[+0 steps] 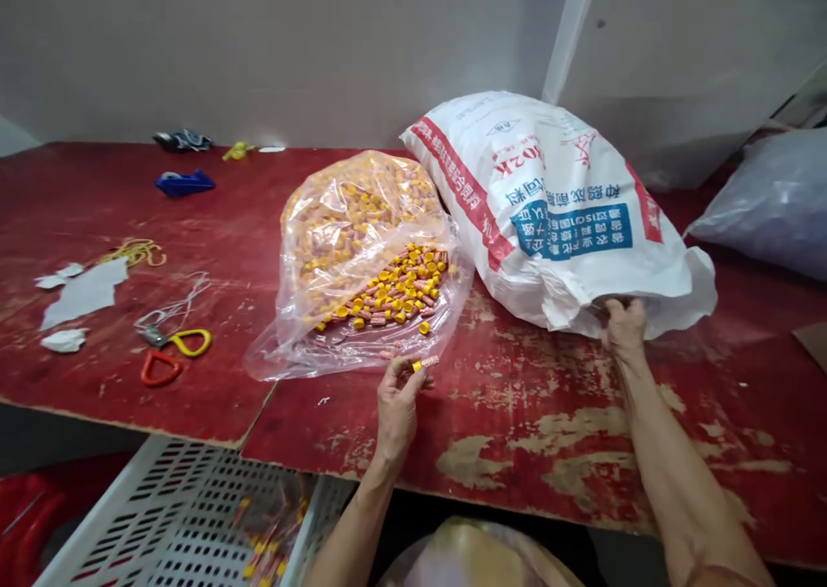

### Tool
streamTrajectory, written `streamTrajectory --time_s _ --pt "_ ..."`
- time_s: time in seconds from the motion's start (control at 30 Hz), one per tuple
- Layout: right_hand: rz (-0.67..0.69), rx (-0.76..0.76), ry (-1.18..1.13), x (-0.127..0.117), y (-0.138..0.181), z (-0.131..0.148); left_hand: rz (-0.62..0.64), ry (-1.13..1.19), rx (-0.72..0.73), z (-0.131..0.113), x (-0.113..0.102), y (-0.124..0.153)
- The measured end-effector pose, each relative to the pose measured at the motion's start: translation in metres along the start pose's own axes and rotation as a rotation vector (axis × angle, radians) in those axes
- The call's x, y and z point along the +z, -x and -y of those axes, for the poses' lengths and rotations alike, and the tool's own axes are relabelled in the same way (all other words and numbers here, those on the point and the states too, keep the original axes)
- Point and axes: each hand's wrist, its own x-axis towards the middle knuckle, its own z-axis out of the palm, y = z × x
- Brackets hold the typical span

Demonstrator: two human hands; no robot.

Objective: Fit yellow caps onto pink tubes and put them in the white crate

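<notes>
My left hand (pixel 397 404) pinches a small pink-patterned tube with a yellow cap (pixel 426 364) between thumb and fingers, just in front of the clear plastic bag (pixel 303 346). That bag lies with its mouth towards me, and many like capped tubes (pixel 407 285) fill it, some loose near the opening. To the right, a large stuffed white woven sack (pixel 562 199) with red and blue print rests on its side. My right hand (pixel 625 321) reaches into the sack's mouth; its fingertips are hidden inside, so what they grip, if anything, does not show.
On the worn red table (pixel 504 397) lie scissors with red and yellow handles (pixel 171 354), white scraps (pixel 87 294), yellow bands (pixel 139 252) and a blue tape dispenser (pixel 185 183). A white crate (pixel 161 501) holding bagged tubes stands below the front edge. Another bag (pixel 775 199) sits far right.
</notes>
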Motion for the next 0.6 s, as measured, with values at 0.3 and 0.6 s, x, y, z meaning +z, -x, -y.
streamTrajectory --time_s 0.3,0.6 --pt "0.885 0.043 0.381 -0.012 0.161 0.078 0.217 0.084 -0.146 0.018 0.032 0.039" --pt "1.131 -0.212 0.447 0.035 0.200 0.071 0.058 0.013 -0.113 0.030 0.026 0.061"
